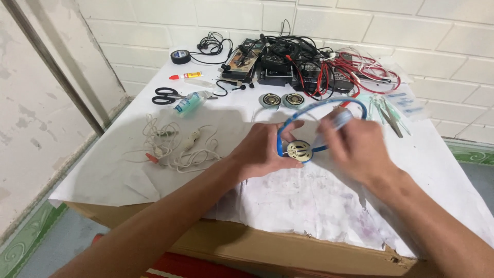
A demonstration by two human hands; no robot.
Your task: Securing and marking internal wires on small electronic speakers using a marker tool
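Observation:
My left hand (262, 152) grips a blue headphone headband (309, 105) near its lower end, where a round cream speaker driver (299, 151) sits against my fingers. My right hand (357, 146) is blurred and holds a small grey-white tube-like item (340, 119) close to the band and the driver. Both hands hover over the white paper-covered table (288, 201), near its middle.
Tangled white earphone cables (177, 146) lie left of my hands. Behind are two loose round speakers (281, 100), scissors (165, 96), a small clear bottle (189, 102), a glue tube (186, 75), black tape (180, 56), and a pile of black electronics with red wires (319, 67). Tweezers (388, 113) lie at right.

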